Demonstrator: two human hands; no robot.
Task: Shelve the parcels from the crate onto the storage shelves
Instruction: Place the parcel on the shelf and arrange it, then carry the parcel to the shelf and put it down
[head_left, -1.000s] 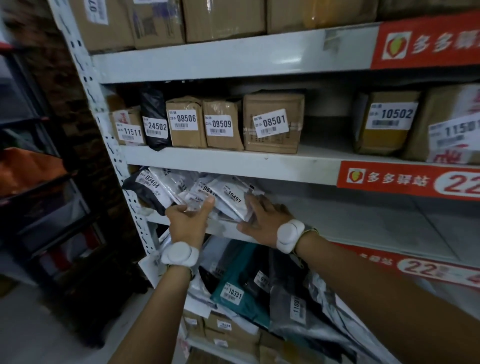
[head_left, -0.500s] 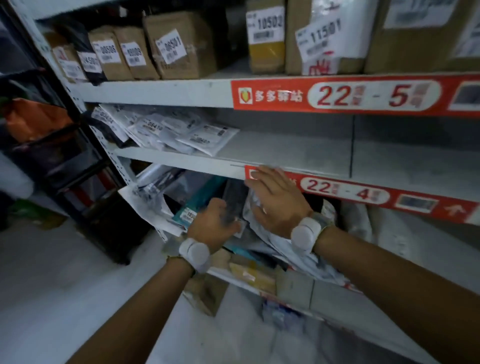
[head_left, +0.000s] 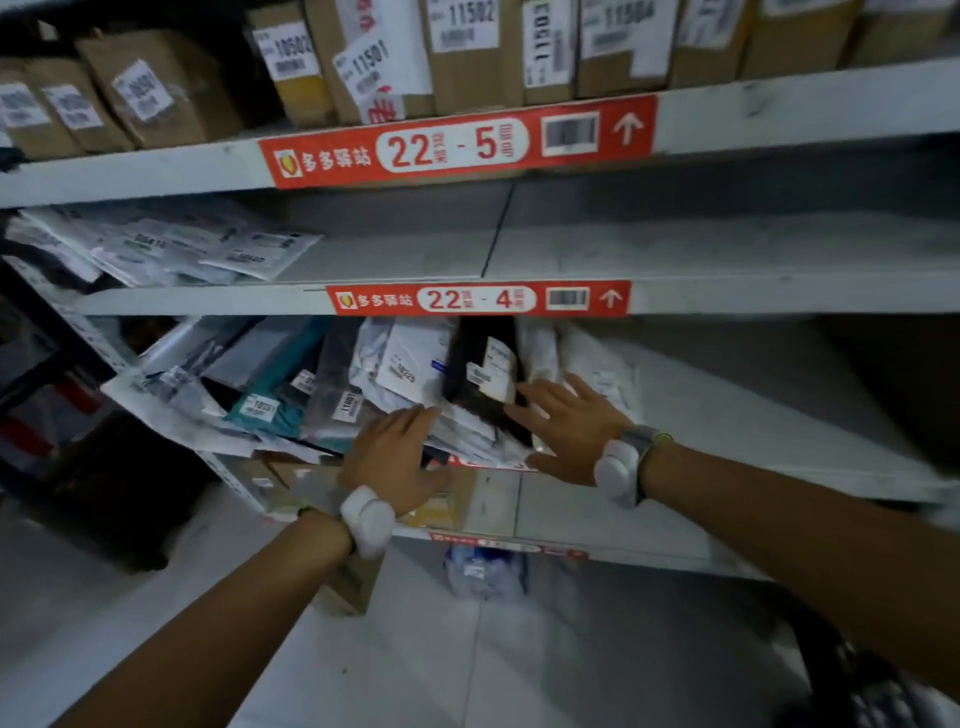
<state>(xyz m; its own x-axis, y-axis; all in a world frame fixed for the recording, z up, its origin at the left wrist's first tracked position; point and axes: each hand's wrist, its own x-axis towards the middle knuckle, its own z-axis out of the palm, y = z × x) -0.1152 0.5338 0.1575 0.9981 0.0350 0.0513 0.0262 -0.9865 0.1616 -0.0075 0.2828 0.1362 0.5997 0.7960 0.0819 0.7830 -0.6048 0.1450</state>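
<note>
On the shelf (head_left: 727, 415) under the 22-4 label (head_left: 478, 299), at its front edge, the left hand (head_left: 395, 457) presses the white parcels (head_left: 410, 364) and the right hand (head_left: 569, 428) touches the black parcel (head_left: 478, 364), fingers (head_left: 540, 397) straight, gripping nothing.

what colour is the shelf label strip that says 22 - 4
The 22 - 4 label strip is red with white lettering, clearest in the head view.

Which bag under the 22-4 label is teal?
The bag tagged 10331, left of the left hand; the others are grey, white or black.
</note>
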